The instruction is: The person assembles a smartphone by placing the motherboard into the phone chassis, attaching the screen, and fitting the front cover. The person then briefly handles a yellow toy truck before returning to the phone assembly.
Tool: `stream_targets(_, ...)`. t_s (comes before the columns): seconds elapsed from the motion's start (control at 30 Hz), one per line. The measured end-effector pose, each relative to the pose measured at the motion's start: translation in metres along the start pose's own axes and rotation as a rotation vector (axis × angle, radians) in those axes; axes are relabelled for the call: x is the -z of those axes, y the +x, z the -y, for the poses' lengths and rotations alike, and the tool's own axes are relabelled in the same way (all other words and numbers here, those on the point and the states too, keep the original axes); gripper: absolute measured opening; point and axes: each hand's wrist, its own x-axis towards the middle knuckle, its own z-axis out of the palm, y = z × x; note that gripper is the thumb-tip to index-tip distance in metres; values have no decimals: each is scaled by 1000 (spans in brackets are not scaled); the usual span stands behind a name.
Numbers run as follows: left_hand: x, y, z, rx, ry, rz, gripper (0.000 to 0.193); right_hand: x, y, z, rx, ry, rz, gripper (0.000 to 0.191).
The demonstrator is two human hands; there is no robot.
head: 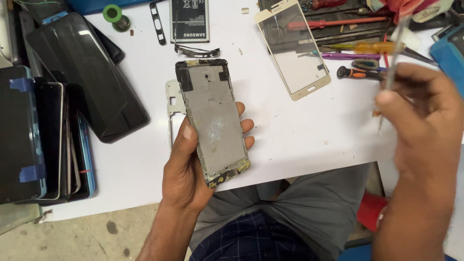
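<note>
1. The phone frame point(212, 121) rests face-down in the left hand point(186, 169), grip wrapped around its edges, just above the table point(299, 140), bare metal tilted up for viewing.
2. Right of the frame, the right hand point(420, 116) pinches tweezers point(394, 53), blurred.
3. A glass panel point(293, 48) lies beyond the frame.

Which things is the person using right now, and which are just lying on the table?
In use:
- left hand holding the grey phone frame
- right hand holding a thin tool, blurred

Lying about:
- gold glass panel
- battery
- screwdrivers
- stacked phones
- green roll
- white frame under the grey one
</note>
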Motion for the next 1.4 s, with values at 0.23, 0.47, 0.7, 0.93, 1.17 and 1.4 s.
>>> stream_targets(0.23, 0, 0, -5, 0, 0, 14, 79, -55, -11, 14, -334, 1062, 459, 85)
stream_targets(0.47, 4, -4, -14, -18, 17, 2, 79, -80, -18, 14, -427, 1382, 587, 81)
stream_targets(0.7, 8, -8, -16, -11, 26, 13, 84, -89, -28, 35, -367, 1023, 500, 82)
stream_targets(0.93, 10, -14, -21, -26, -17, 57, 84, -101, -45, 70, -286, 594, 415, 81)
stream_targets(1.17, 10, -19, -17, -22, -7, 31, 85, -121, -68, 78, -255, 443, 357, 58)
stream_targets(1.4, 13, -23, -12, -32, -44, 77, 79, -128, -75, 95, -174, 283, 334, 58)
